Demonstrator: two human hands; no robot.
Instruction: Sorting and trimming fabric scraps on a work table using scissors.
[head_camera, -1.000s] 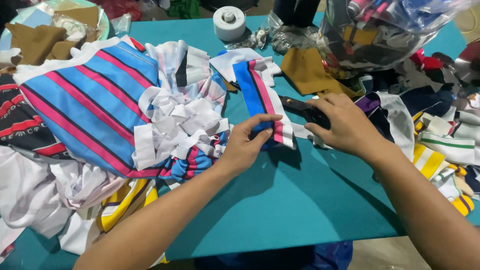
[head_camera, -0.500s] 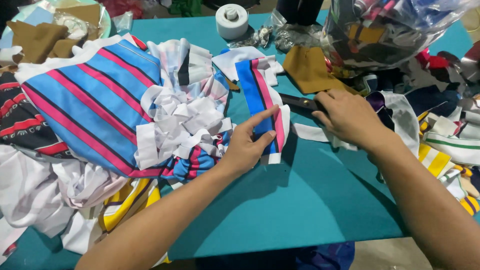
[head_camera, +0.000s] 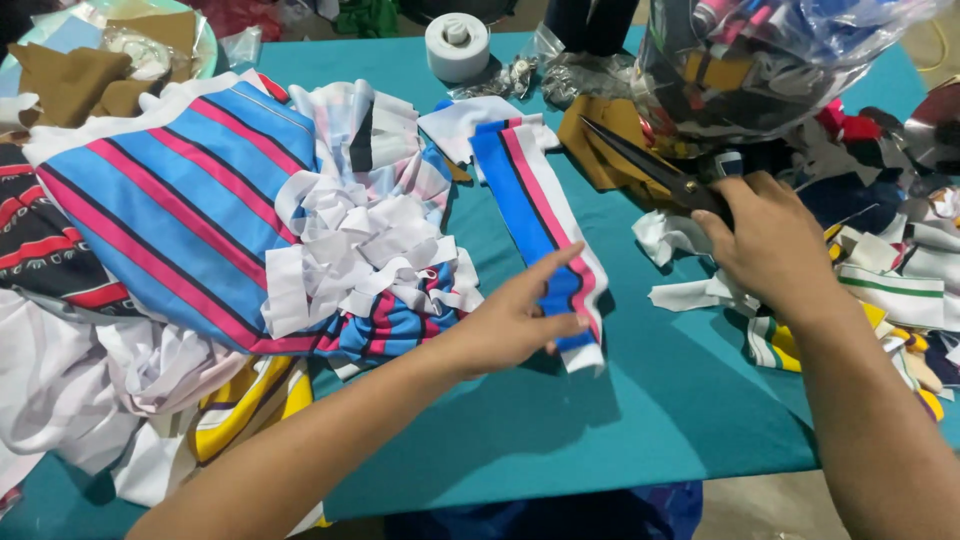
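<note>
Head view, left hand (head_camera: 510, 325) pressing striped fabric strip (head_camera: 535, 215), right hand (head_camera: 765, 240) gripping scissors (head_camera: 650, 165)

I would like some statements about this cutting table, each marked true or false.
1. The left hand presses on a striped strip. True.
2. The right hand holds a hammer. False: it holds black scissors.
3. The scissors are cutting the strip. False: their blades are apart from it, over brown cloth.
4. A white roll stands at the far edge of the table. True.
5. The table cover is red. False: it is teal.
</note>
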